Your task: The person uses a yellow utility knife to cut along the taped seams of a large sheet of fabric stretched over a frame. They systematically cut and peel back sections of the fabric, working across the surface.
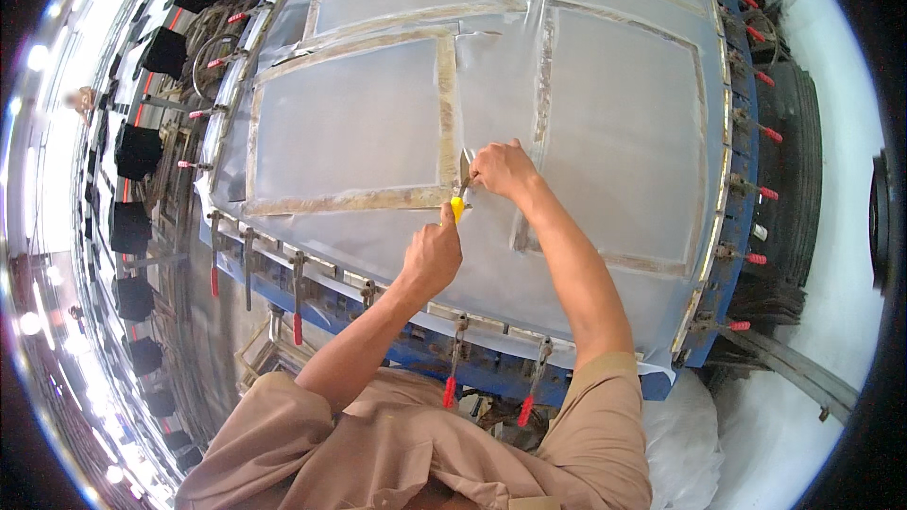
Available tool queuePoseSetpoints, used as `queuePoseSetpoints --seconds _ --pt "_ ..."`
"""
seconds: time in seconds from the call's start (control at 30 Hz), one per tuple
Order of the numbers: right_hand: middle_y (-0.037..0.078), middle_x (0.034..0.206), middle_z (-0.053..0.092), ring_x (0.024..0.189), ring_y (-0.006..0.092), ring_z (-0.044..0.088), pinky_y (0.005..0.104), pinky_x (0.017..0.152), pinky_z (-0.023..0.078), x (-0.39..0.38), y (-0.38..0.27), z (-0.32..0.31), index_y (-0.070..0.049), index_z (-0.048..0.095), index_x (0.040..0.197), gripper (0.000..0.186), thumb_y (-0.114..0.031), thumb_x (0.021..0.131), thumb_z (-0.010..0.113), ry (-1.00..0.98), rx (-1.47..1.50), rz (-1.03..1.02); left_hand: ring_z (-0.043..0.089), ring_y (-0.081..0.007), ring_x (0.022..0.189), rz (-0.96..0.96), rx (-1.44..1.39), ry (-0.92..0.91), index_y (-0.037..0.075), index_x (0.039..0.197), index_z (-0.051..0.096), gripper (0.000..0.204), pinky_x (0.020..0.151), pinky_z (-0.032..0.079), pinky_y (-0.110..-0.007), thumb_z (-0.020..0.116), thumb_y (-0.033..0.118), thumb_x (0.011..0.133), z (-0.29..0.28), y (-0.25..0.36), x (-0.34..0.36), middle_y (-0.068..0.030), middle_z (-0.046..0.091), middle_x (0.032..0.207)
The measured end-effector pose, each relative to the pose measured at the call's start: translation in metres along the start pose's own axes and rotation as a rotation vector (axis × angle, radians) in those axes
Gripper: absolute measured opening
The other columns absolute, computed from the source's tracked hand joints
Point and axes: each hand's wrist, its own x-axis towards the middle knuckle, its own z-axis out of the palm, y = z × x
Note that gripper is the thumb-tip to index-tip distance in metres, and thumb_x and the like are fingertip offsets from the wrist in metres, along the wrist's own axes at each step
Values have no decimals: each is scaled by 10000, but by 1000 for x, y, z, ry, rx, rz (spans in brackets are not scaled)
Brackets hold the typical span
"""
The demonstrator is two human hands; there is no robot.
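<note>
My left hand (435, 250) is closed around a yellow-handled cutter (457, 208), with the index finger laid along it. The tool's dark narrow tip points away from me, at the inner corner of a rectangular panel outlined by a brownish strip (447, 113). Just beyond the tip, my right hand (505, 170) pinches at a cut, lifted edge of the translucent grey plastic sheet (496, 104). What exactly sits between the right fingertips is too small to make out. Slits and loose edges of the sheet run beside the strips.
The sheet covers a blue-edged table (416, 351) lined with red-handled toggle clamps, such as one (449, 387) on the near side. A second outlined panel (619, 132) lies to the right. Dark stacked sheets (789, 170) stand by the white wall; black boxes (139, 151) line the left.
</note>
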Motion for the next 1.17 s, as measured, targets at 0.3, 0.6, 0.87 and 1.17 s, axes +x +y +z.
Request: queuePoseSetpoints --seconds 0.3,0.6,0.87,1.17 --pt "15 908 736 947 224 699 545 886 467 7 -3 13 -185 780 824 52 -150 823 741 42 -38 20 670 -469 724 -19 12 38 -79 1520 248 679 661 545 -552 526 41 912 32 1 -24 -277 652 812" --pt "93 892 754 920 311 731 592 854 504 9 4 14 -155 776 807 71 -121 794 715 17 71 4 691 -442 761 -17 37 -4 -72 1538 232 718 653 567 -541 535 25 894 40 4 -47 -266 657 873" --pt "143 889 742 897 361 713 508 890 536 2 5 9 -101 775 850 68 -126 813 723 22 251 76 676 -464 716 19 -117 -73 -50 1534 256 677 659 555 -569 524 76 925 44 -21 -70 -280 661 875" --pt "221 1214 679 1116 366 648 456 977 515 -117 -125 -3 -118 583 1389 519 -169 888 710 326 307 282 667 -492 783 255 -350 123 60 1516 341 582 689 536 -562 546 250 1005 -56 -155 -110 -275 664 904"
